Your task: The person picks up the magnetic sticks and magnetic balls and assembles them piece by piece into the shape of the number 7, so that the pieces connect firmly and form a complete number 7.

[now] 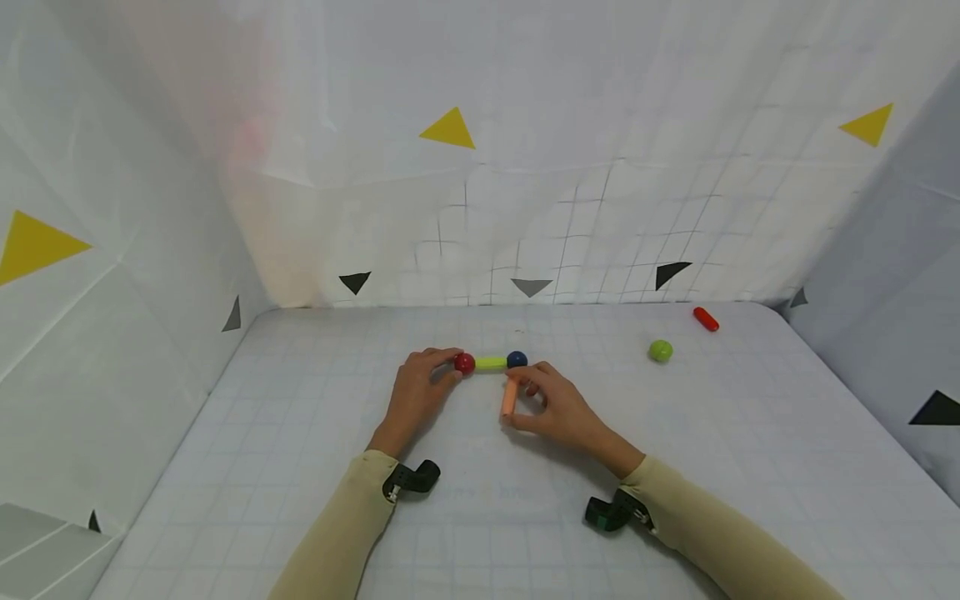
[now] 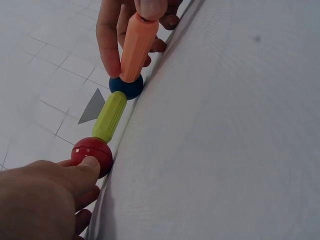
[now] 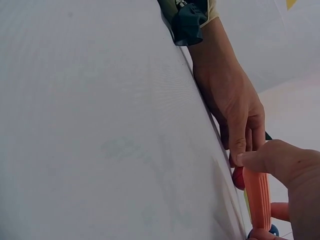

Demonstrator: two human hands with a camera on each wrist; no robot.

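Note:
My left hand (image 1: 417, 390) grips a red ball (image 1: 465, 363) between thumb and fingers. From that ball a yellow-green ribbed rod (image 1: 492, 363) runs right to a dark blue ball (image 1: 517, 359), the three lying in one line on the table. An orange ribbed rod (image 1: 509, 398) is pinched lengthwise by my right hand (image 1: 558, 408), thumb at its near end and fingertips at its far end. In the left wrist view the orange rod's far end (image 2: 131, 75) overlaps the blue ball (image 2: 131, 89), with a fingertip beside it.
A green ball (image 1: 661, 351) sits to the right on the white table (image 1: 465, 533), and a red rod (image 1: 706, 319) lies farther back near the rear wall (image 1: 585, 208). White sheeting with yellow and dark triangles rises at the back and both sides.

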